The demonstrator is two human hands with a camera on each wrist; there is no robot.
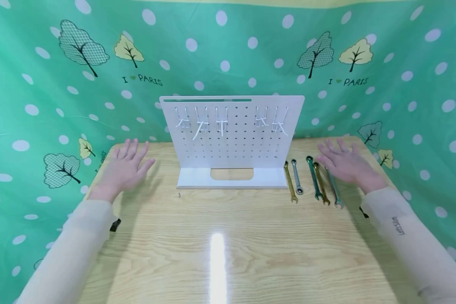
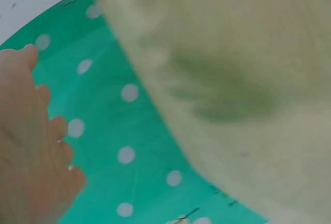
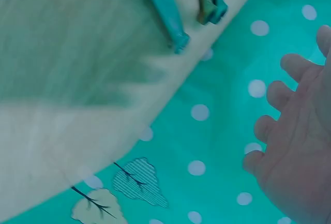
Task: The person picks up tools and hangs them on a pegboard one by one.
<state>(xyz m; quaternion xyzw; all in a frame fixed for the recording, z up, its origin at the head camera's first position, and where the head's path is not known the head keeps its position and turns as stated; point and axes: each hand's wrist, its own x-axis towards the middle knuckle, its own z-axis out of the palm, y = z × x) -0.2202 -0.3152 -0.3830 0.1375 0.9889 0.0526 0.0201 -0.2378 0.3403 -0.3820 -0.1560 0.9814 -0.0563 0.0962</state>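
My left hand point(image 1: 126, 165) is held over the left side of the table, fingers spread, with nothing in it. My right hand point(image 1: 346, 165), also with fingers extended and holding nothing, is above the right side, overlapping the top of a light teal wrench point(image 1: 335, 188) in the head view. Beside that wrench lie a bronze one point(image 1: 321, 183) and a green one point(image 1: 314, 178). Closer to the pegboard point(image 1: 232, 143) are a silver wrench point(image 1: 297, 177) and a gold wrench point(image 1: 290, 182). White hooks point(image 1: 201, 124) hang on the pegboard's upper part.
The pegboard's white base point(image 1: 197, 179) stands on the wooden table point(image 1: 175, 253) near its back edge. A tiny object point(image 1: 179, 195) lies just in front of the base at left. Green dotted cloth point(image 1: 228, 50) surrounds the table at the back and sides.
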